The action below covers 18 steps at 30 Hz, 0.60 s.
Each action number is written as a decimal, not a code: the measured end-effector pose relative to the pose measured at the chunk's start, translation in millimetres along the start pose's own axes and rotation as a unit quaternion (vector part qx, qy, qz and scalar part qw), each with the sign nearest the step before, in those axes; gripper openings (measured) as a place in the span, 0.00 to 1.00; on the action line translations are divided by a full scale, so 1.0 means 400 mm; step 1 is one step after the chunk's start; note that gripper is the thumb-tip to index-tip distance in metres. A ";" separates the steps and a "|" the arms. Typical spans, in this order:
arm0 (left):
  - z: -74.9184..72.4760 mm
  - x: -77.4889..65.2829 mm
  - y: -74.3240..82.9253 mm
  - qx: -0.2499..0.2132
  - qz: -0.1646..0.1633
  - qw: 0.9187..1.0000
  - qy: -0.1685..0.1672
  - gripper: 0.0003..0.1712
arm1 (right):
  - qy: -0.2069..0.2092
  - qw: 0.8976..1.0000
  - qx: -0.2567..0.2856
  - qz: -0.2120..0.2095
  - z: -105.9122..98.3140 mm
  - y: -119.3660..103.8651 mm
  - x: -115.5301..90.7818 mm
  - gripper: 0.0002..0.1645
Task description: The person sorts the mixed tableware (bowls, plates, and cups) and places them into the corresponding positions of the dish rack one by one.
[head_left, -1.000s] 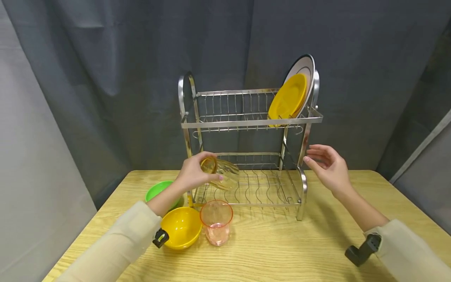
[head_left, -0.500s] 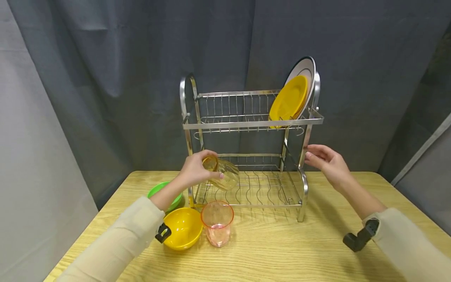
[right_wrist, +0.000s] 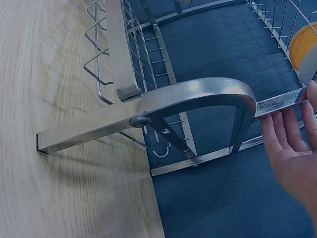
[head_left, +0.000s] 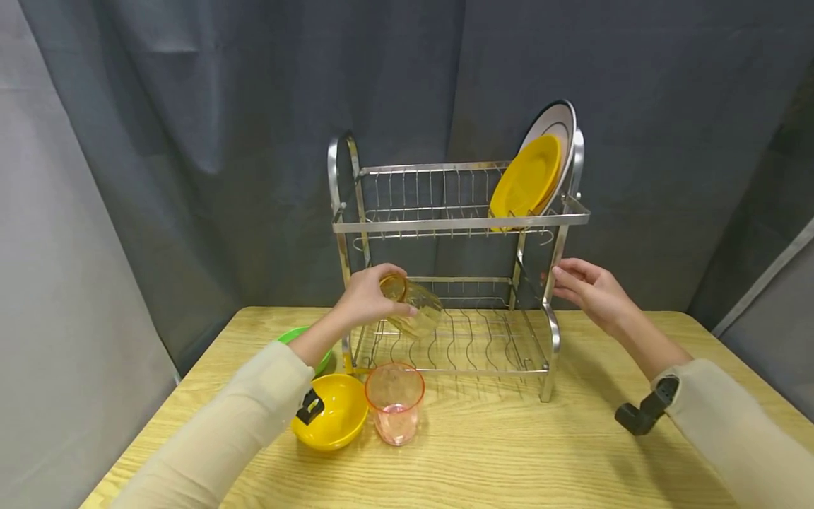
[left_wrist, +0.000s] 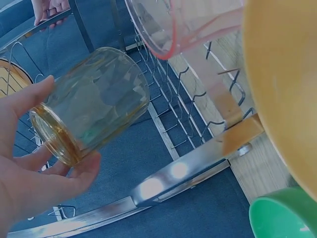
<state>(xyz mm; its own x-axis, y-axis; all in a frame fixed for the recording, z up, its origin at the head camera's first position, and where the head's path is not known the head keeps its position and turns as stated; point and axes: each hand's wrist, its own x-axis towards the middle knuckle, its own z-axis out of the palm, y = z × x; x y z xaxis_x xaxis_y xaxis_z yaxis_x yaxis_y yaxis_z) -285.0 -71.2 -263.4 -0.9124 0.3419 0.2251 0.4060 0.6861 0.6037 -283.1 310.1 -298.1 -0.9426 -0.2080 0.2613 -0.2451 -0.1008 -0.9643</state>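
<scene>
My left hand [head_left: 367, 298] holds a clear amber glass tumbler [head_left: 422, 316] near its rim, thumb on one side and fingers on the other. The tumbler is tilted, its base pointing to the right and down, over the left part of the lower tier of a metal two-tier dish rack [head_left: 445, 225]. Seen from the left wrist, the amber tumbler [left_wrist: 101, 96] has a faceted wall and holds nothing. My right hand [head_left: 593, 291] grips the rack's right front upright, and the right wrist view shows its fingertips against that metal post [right_wrist: 280, 103].
A yellow plate [head_left: 524, 180] and a white dark-rimmed plate [head_left: 552, 120] lean upright at the right of the upper tier. In front of the rack stand a pink tumbler [head_left: 396, 413] and a yellow bowl [head_left: 340, 417], with a green bowl [head_left: 294, 335] behind.
My right hand has moved in from beside the rack and taken hold of its right upright. The left hand has carried the amber tumbler slightly right.
</scene>
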 end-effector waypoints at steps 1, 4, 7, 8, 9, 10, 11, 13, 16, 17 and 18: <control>-0.001 0.004 0.003 0.002 0.000 1.000 -0.001 0.36 | -0.002 1.000 -0.003 -0.001 0.000 -0.002 0.002 0.07; -0.003 0.016 0.011 0.009 -0.001 1.000 -0.002 0.36 | -0.011 1.000 -0.017 0.000 -0.001 -0.007 0.010 0.07; -0.003 0.027 0.018 0.012 -0.002 1.000 -0.005 0.37 | -0.020 0.999 -0.030 0.007 -0.003 -0.012 0.016 0.07; -0.003 0.030 0.021 0.011 -0.002 1.000 -0.008 0.37 | -0.021 0.999 -0.033 0.010 -0.005 -0.013 0.017 0.07; -0.003 0.033 0.024 0.011 -0.003 1.000 -0.010 0.37 | -0.022 0.999 -0.036 0.013 -0.006 -0.013 0.017 0.07; -0.003 0.035 0.025 0.014 -0.003 1.000 -0.013 0.37 | -0.023 0.999 -0.040 0.016 -0.008 -0.014 0.017 0.08; -0.003 0.039 0.026 0.015 -0.003 1.000 -0.017 0.37 | -0.023 0.999 -0.042 0.018 -0.009 -0.014 0.017 0.08; -0.002 0.045 0.029 0.018 -0.003 1.000 -0.023 0.37 | -0.024 0.999 -0.044 0.019 -0.013 -0.014 0.015 0.08; -0.002 0.055 0.030 0.025 -0.003 0.999 -0.030 0.37 | -0.027 0.999 -0.041 0.016 -0.016 -0.011 0.015 0.10; -0.003 0.059 0.030 0.027 -0.003 0.999 -0.033 0.38 | -0.028 0.999 -0.036 0.014 -0.017 -0.010 0.015 0.10; -0.004 0.064 0.030 0.030 -0.003 0.999 -0.037 0.38 | -0.030 0.999 -0.029 0.013 -0.017 -0.009 0.016 0.11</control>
<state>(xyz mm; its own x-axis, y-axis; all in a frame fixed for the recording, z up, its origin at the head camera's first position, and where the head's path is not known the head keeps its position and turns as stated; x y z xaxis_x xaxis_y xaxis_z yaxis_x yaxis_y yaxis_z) -303.6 -55.3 -249.2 -0.9093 0.3828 0.1632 0.4051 0.7246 0.5575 -289.9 315.8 -293.3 -0.9336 -0.2683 0.2374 -0.2357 -0.0391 -0.9710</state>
